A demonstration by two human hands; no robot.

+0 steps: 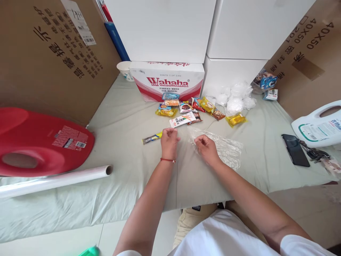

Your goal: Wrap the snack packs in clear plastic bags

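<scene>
My left hand [169,142], with a red cord at the wrist, is closed with its fingers curled. A yellow and dark snack stick [151,138] runs up to its left side, partly hidden behind it. Just beyond its fingertips lies a white snack packet [183,119]; I cannot tell whether they touch. My right hand [206,149] has thumb and fingers pinched together at the left edge of a clear plastic bag [226,145], which lies flat and crinkled on the cloth. Beyond both hands is a loose pile of wrapped snacks [188,107], with a yellow packet [236,120] to the right.
A Wahaha carton [167,76], a paper cup [124,70] and white bundles [236,99] stand at the back. On the left are a red jug [45,140] and a plastic roll [58,180]. A phone [295,150] and white jug [317,124] are on the right.
</scene>
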